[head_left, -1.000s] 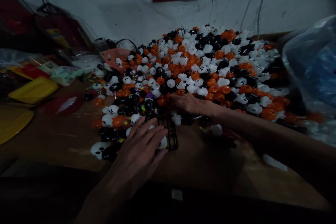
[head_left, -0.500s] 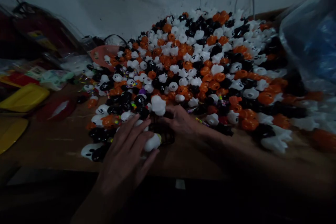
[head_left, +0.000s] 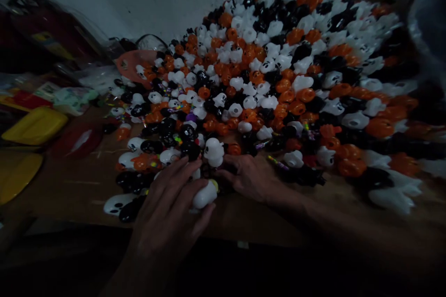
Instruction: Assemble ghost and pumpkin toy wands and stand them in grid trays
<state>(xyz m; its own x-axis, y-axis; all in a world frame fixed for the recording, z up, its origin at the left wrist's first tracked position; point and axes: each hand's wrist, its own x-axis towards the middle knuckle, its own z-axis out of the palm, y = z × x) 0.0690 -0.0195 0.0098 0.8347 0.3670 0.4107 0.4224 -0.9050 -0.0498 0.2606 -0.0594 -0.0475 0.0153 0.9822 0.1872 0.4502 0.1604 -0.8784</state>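
Observation:
My left hand (head_left: 170, 204) reaches in from the lower left, its fingers curled round a smooth white toy figure (head_left: 205, 195) with a bit of yellow at its top end. Just above it, a white ghost figure (head_left: 213, 152) stands upright at the fingertips of my right hand (head_left: 249, 177), which pinch near its base. Its lower part and the exact grip are partly hidden. Dark pieces lie in shadow between the hands. To the left of my left hand are a white ghost with black eyes (head_left: 117, 204) and black figures (head_left: 132, 181).
A large heap of white, orange and black Halloween figures (head_left: 251, 88) covers the back and right of the wooden table (head_left: 66, 195). An orange basket (head_left: 127, 65), a yellow tray (head_left: 36, 125) and a red dish (head_left: 76, 141) sit at left. Clear plastic (head_left: 428, 32) hangs at right.
The view has shifted slightly, so the heap appears farther right. The white ghost at my right hand has turned and sits lower, dark marks now showing on it. My left hand keeps its hold.

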